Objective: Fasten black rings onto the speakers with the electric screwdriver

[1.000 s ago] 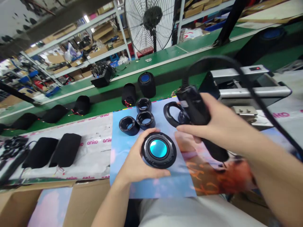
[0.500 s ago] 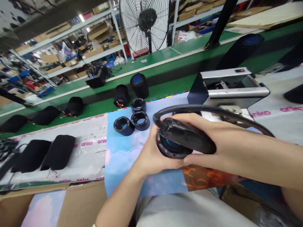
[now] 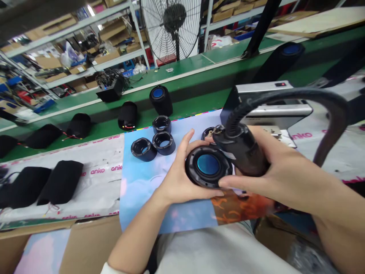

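My left hand (image 3: 178, 179) is wrapped round a round black speaker unit (image 3: 208, 166) with a shiny blue centre, which rests on a blue printed sheet (image 3: 142, 186). My right hand (image 3: 273, 167) grips a black corded power tool (image 3: 242, 150) with its nose at the unit's upper right rim. The tool's thick black cable (image 3: 327, 102) arcs up and away to the right. Three black ring housings (image 3: 154, 142) sit just left of the unit. Part of another ring (image 3: 207, 132) shows behind my left fingers.
Black fabric sleeves (image 3: 61, 180) lie on a white "anko" sheet at left. More black speaker bodies (image 3: 161, 99) stand on the green conveyor (image 3: 199, 95). A silver machine (image 3: 270, 108) sits behind the tool. A standing fan (image 3: 171, 23) and shelves are beyond; cardboard boxes (image 3: 88, 243) near me.
The tool swung down across the speaker unit, covering it, then shifted to its upper right rim so the blue centre shows again. My left hand kept hold of the unit throughout.
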{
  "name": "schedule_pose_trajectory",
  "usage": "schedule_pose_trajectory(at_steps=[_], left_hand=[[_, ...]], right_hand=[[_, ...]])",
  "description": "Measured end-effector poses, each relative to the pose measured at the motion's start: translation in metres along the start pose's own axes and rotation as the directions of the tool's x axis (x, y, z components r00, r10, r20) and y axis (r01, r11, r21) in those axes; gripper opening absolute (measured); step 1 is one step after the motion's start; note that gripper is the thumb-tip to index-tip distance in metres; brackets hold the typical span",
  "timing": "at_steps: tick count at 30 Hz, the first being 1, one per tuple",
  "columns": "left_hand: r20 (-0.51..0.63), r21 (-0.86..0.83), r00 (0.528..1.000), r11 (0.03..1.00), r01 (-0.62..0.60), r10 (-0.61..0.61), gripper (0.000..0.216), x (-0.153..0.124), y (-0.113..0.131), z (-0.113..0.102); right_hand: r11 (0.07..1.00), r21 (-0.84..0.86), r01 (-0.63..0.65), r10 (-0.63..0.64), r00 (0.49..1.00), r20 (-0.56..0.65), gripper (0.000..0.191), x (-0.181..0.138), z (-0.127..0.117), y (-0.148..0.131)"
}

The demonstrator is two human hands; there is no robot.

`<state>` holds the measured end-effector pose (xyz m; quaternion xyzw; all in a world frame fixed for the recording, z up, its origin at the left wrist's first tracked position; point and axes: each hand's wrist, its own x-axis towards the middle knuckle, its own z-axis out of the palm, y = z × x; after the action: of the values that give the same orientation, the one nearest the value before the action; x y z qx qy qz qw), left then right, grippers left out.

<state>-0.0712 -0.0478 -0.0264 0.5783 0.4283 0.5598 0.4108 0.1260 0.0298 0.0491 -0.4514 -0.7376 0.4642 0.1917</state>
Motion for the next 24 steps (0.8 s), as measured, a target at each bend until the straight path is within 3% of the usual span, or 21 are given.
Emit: schedule_pose_trajectory(at_steps=[3,6,9,11,14,17,24], left_hand=[[-0.006,0.030,0.999,0.999,-0.034,0.034,0.134,0.001,-0.004,0.001],[-0.004,0.048,0.988,0.987,-0.152,0.152,0.122,0.003,-0.010,0.002],[0.003,0.038,0.955,0.954,-0.297,0.297,0.109,0.004,-0.015,0.001],[-0.005,0.067,0.945,0.943,-0.326,0.327,0.106,0.003,-0.018,0.001],[-0.019,0.127,0.970,0.963,-0.238,0.242,0.115,0.000,-0.019,0.002],[-0.021,0.077,0.983,0.981,-0.180,0.182,0.126,-0.002,-0.018,0.003],[-0.028,0.022,0.996,0.996,-0.087,0.087,0.126,-0.004,-0.012,0.003]], right_hand=[[0.997,-0.014,-0.079,0.079,0.997,0.004,0.083,-0.005,0.002,0.003],[0.998,-0.057,-0.018,0.017,1.000,-0.019,0.071,-0.008,0.004,0.003],[0.999,-0.032,-0.043,0.044,0.999,0.022,0.074,-0.008,0.003,0.002],[0.999,-0.036,-0.017,0.019,0.999,0.040,0.073,-0.006,0.002,0.003],[0.996,-0.050,0.072,-0.071,0.997,0.027,0.069,-0.001,0.002,0.008],[0.989,-0.094,0.111,-0.112,0.994,-0.004,0.072,0.003,0.002,0.010],[0.993,-0.116,-0.031,0.038,0.997,0.061,0.069,-0.002,-0.002,-0.005]])
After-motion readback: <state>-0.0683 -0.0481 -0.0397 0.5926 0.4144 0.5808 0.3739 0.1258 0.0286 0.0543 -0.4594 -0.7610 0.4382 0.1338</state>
